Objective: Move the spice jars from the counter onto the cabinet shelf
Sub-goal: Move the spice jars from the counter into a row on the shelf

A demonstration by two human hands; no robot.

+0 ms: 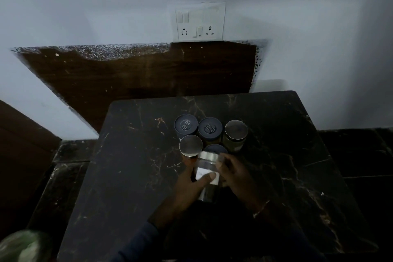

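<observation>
Six jars are sitting within the head view, all near the middle of the frame. One, a clear jar (205, 162) with a silver lid, is lying tilted between both hands. Its long axis is running up and down the frame, lid end pointing toward the upper edge, white label (202, 171) facing the camera. Left hand (189, 187) is gripping it from the left, thumb lying across the label. Right hand (236, 176) is clasping its right side with curled fingers. Whether its base is touching the surface cannot be told.

Just above it, three dark-lidded jars (186, 125) and two silver-lidded jars (236, 132) are standing upright, packed close together.

Black marbled counter top (131, 176) is offering open room left of, right of and below the cluster. Its left and far edges are showing, and its right edge is running toward the lower right.

White wall (85, 6) is carrying a switch plate (200, 21) above a brown panel (127, 74). Lighting is dim.
</observation>
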